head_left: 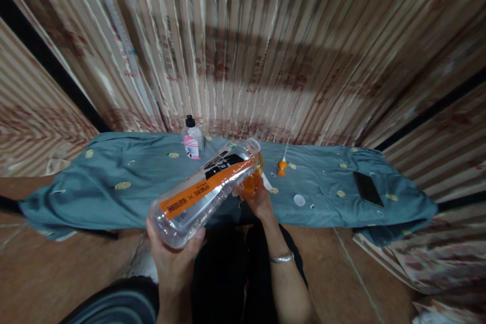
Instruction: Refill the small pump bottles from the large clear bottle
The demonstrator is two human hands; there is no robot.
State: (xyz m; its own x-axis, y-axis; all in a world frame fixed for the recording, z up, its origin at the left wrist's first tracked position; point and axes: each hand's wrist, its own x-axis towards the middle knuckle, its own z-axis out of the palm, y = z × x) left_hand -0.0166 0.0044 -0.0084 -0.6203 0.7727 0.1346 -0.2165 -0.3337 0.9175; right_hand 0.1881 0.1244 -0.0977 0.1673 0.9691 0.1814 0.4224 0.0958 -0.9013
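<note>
My left hand (172, 250) grips the base of a large clear plastic bottle (207, 185) with an orange and black label. The bottle is tilted, its uncapped mouth up and to the right. Just under that mouth, my right hand (258, 198) is wrapped round an orange see-through bottle (248, 183), partly hidden behind the clear one. Whether liquid runs between them I cannot tell. An orange pump top (281, 167) with a thin clear tube lies to the right of my right hand. Nearby is a round whitish cap (299, 200).
A small clear bottle with a black cap and pink label (192, 142) stands at the back left of the cloth-covered table (148, 172). Toward the right lies a dark phone (367, 189). Striped curtains (243, 61) hang behind and at both sides; black poles (436, 111) slant along them.
</note>
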